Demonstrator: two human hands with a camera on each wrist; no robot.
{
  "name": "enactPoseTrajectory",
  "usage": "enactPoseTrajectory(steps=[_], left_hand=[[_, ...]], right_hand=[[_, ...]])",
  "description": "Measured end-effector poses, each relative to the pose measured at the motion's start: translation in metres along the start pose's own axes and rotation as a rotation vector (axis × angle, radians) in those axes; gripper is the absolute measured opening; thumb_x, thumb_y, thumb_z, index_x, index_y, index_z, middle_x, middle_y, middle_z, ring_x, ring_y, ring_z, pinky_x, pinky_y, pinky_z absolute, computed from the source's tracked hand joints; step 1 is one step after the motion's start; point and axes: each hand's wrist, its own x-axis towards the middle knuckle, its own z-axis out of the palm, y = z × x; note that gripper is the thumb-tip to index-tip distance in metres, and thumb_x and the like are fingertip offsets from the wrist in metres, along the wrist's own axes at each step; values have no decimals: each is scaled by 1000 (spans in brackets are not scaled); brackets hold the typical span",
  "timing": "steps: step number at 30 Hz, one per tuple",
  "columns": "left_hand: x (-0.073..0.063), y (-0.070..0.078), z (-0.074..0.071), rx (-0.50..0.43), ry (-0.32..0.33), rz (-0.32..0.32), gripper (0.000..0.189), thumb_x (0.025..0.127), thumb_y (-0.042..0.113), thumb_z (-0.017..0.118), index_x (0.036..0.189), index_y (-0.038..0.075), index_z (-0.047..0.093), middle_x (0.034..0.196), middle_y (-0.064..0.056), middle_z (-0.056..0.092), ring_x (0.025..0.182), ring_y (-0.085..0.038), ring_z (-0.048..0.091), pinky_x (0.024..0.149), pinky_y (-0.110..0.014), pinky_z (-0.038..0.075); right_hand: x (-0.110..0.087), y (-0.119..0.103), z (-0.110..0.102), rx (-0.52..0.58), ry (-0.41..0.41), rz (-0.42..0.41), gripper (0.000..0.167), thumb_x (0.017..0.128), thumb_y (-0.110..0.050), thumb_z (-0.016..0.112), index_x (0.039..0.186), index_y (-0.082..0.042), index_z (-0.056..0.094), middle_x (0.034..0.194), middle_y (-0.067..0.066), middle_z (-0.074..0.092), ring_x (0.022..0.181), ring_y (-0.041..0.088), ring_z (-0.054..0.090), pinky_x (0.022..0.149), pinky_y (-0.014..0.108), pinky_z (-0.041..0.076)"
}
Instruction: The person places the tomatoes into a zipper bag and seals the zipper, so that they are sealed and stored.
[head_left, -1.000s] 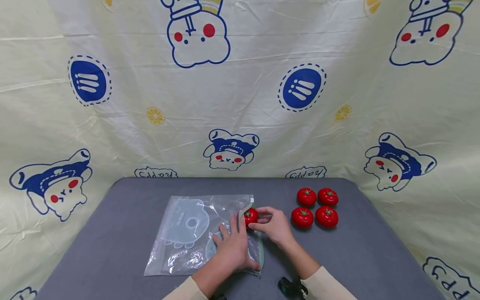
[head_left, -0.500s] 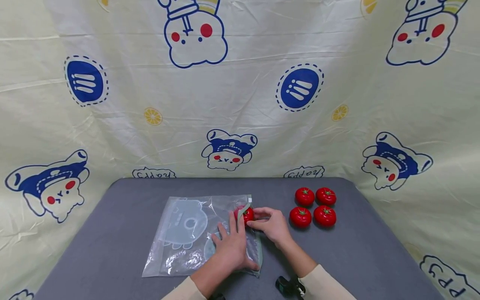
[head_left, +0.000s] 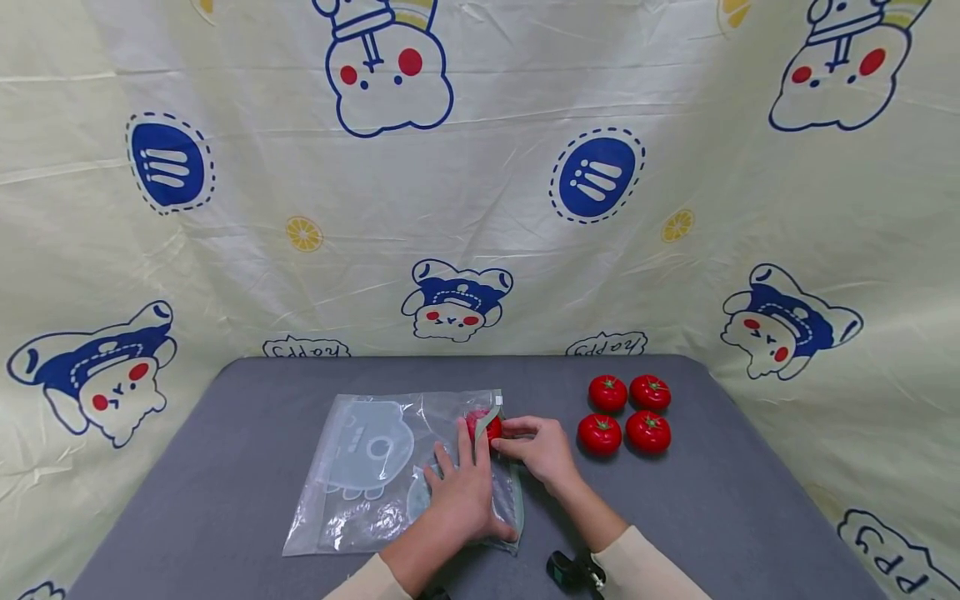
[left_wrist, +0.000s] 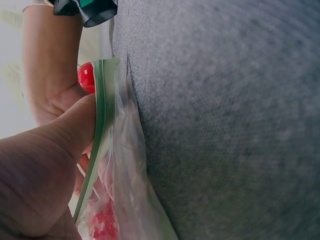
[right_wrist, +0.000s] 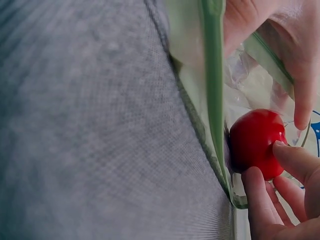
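A clear zip bag with a pale printed figure lies flat, its green-edged mouth facing right. My left hand spreads its straight fingers over the mouth end; in the left wrist view its thumb lies against the green zip strip. The right hand holds a glossy red tomato between thumb and fingers at the parted mouth. From the head, the tomato's left part shows through the plastic, and the right wrist view has it between the green edges.
Several red tomatoes with green stems stand grouped on the grey table, right of the right hand. A black wrist device sits by the right sleeve. A printed curtain hangs behind the table.
The right hand has moved slightly left, pushing the tomato farther into the bag's mouth. The left hand keeps its place on the bag. The head view has shifted slightly.
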Motion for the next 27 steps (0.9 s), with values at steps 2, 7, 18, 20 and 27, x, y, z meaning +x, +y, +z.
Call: enactPoseTrajectory(steps=[2, 7, 18, 20, 27], left_hand=[[1, 0, 0, -1, -1, 3, 143, 51, 54, 100, 162, 13, 20, 173, -18, -3, 149, -64, 12, 114, -80, 21], [2, -1, 2, -1, 0, 6, 144, 50, 54, 100, 162, 14, 19, 173, -17, -6, 149, -65, 12, 114, -80, 21], [0, -2, 2, 7, 30, 19, 147, 49, 57, 100, 162, 13, 19, 173, -17, -6, 149, -64, 13, 113, -79, 23], [0, -3, 2, 13, 36, 24, 148, 48, 58, 100, 163, 13, 19, 173, -17, -6, 149, -64, 14, 113, -79, 24], [2, -4, 2, 5, 23, 13, 146, 49, 59, 99, 162, 14, 19, 173, -17, -7, 150, -63, 13, 113, -80, 22]], right_hand=[[0, 0, 1, 3, 7, -9, 28, 81, -11, 88, 106, -2, 79, 103, 16, 79, 83, 22, 77, 75, 34, 63], [2, 0, 2, 64, -13, -12, 27, 82, -7, 86, 106, 2, 78, 103, 20, 78, 82, 26, 78, 75, 36, 64], [3, 4, -10, 85, -200, -29, 41, 91, -13, 78, 127, 4, 67, 125, 23, 71, 105, 25, 74, 91, 37, 61], [3, 5, -13, 92, -228, -23, 42, 92, -14, 77, 129, 4, 66, 127, 23, 71, 108, 24, 73, 93, 37, 60], [-1, 4, -25, 105, -251, -17, 45, 91, -17, 78, 130, 2, 66, 128, 22, 70, 105, 21, 74, 91, 33, 61]])
